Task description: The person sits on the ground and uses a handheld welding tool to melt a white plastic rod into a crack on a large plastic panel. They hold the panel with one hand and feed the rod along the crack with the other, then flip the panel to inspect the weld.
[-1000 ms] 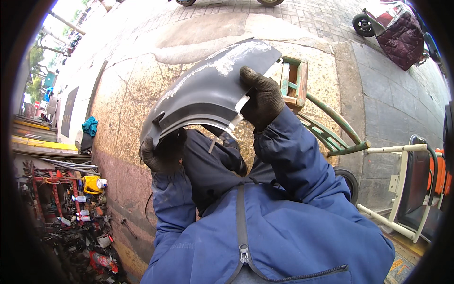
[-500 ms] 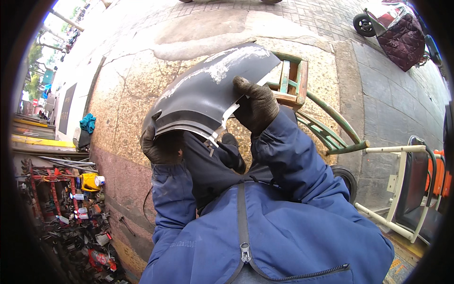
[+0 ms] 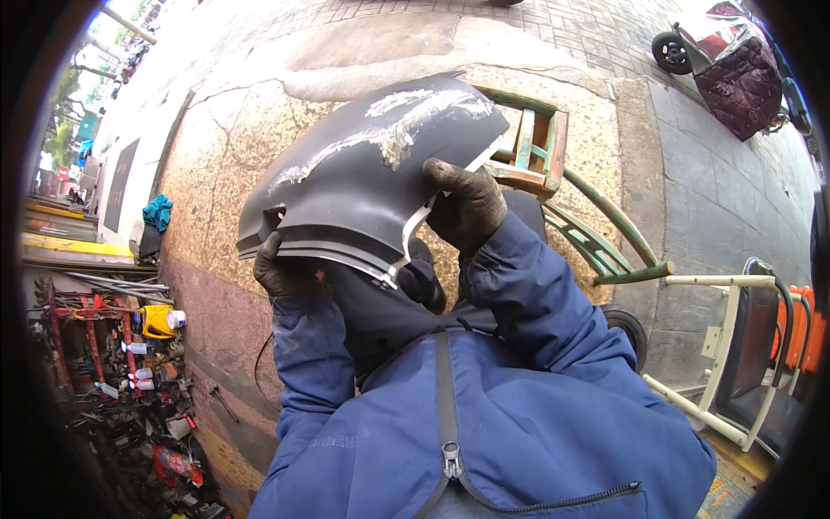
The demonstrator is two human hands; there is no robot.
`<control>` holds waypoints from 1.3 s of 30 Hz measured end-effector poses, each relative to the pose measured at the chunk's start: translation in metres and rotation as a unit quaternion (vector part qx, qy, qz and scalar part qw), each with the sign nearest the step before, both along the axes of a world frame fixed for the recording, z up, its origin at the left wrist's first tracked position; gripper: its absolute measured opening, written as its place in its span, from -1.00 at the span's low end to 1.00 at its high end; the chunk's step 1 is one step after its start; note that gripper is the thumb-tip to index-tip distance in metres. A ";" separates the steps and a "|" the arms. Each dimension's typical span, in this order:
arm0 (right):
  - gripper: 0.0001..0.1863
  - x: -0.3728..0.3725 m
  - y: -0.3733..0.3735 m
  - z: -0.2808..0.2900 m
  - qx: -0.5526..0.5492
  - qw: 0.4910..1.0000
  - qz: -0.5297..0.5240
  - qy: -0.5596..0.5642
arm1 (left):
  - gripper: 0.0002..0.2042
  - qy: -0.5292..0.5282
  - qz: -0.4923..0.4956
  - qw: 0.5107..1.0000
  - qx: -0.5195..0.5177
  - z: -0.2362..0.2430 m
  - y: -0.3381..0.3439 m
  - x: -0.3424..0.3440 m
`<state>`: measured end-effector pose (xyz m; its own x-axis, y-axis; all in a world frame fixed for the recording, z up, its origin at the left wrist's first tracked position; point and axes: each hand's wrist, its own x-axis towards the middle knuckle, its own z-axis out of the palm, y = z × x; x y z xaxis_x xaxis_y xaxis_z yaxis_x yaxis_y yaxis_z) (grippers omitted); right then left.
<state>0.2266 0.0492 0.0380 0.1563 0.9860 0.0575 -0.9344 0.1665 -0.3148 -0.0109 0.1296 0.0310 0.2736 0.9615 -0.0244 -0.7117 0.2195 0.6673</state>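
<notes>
A curved dark-grey plastic panel (image 3: 346,190), like a vehicle body panel, hangs in front of me above my knees. A rough whitish streak of scuffed or smeared material (image 3: 393,138) runs along its outer face. My left hand (image 3: 287,270), in a dirty dark glove, grips the lower left edge, thumb on the outside and fingers hidden behind. Gloved as well, my right hand (image 3: 469,203) clasps the right edge beside a pale bracket-like rim (image 3: 413,232). Its thumb lies on the outer face.
A worn green wooden chair (image 3: 553,160) stands just beyond my right hand. Farther right is a metal-framed chair with a dark seat (image 3: 748,346). Tools and loose parts (image 3: 130,415) crowd the left, with a yellow container (image 3: 158,322). A cart with a maroon quilted cover (image 3: 737,86) stands far right.
The panel has shifted slightly left and turned so more of its streaked outer face and left end shows. My left hand has moved down a little along the edge; both hands keep their grip.
</notes>
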 end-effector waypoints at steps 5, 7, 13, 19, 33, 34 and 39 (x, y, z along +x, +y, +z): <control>-0.64 0.005 -0.001 -0.003 -0.002 1.000 0.016 0.009 | -0.46 0.046 0.025 0.998 0.022 0.005 0.000 -0.006; -0.64 0.009 0.001 -0.006 -0.005 1.000 0.008 0.025 | -0.44 0.030 0.073 0.997 0.009 0.003 0.000 -0.005; -0.70 0.020 0.004 -0.017 -0.037 0.999 0.002 0.025 | -0.41 0.043 -0.001 0.998 0.038 0.005 0.004 -0.020; -0.71 0.027 0.003 -0.033 -0.080 0.997 -0.006 0.004 | -0.34 0.079 0.025 0.991 0.102 0.007 0.004 -0.020; -0.60 0.032 -0.001 -0.046 -0.140 0.978 -0.024 -0.152 | -0.28 0.094 0.040 0.988 0.116 0.003 0.010 -0.041; -0.61 0.033 -0.002 -0.047 -0.134 0.977 -0.026 -0.164 | -0.27 0.099 0.040 0.989 0.105 0.005 0.010 -0.042; -0.61 0.042 -0.005 -0.050 -0.196 0.942 -0.018 -0.271 | -0.27 0.068 0.042 0.983 0.168 0.010 0.005 -0.038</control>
<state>0.2689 0.0446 -0.0122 0.2425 0.9426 -0.2296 -0.6148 -0.0337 -0.7879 -0.0492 0.1344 0.0409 0.2094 0.9409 0.2663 -0.6167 -0.0843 0.7827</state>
